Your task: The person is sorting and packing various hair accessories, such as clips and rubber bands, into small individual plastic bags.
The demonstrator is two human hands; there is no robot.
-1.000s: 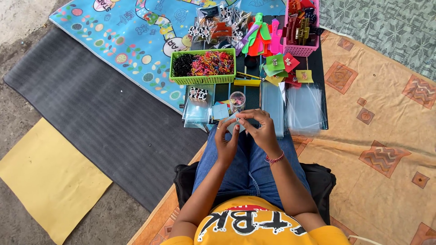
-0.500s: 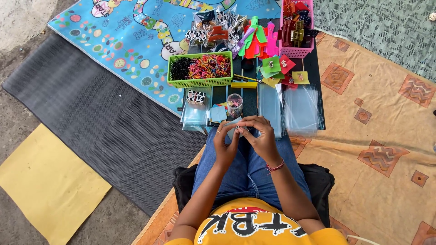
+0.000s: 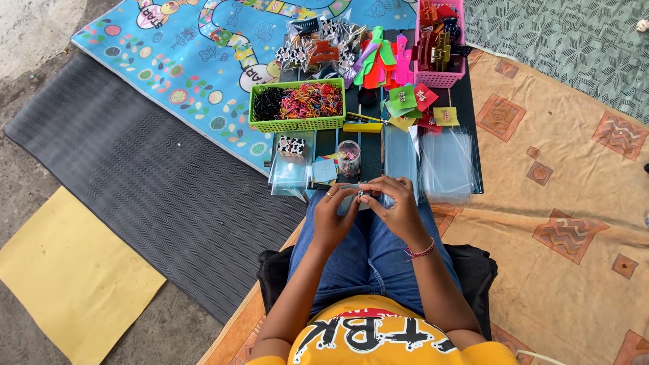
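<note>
While both hands meet over the lap at the near edge of the low black table (image 3: 473, 101), the left hand (image 3: 332, 216) and the right hand (image 3: 399, 209) pinch a small pale card (image 3: 353, 200) between their fingertips, with a tiny dark piece (too small to make out) at its top edge. Just beyond the card stands a clear jar of small bits (image 3: 349, 158), with flat clear sleeves (image 3: 449, 162) to the right. Farther back sits a green basket (image 3: 297, 124) of coloured and black bands, and a pink basket (image 3: 441, 78) of clips at the far right corner
</note>
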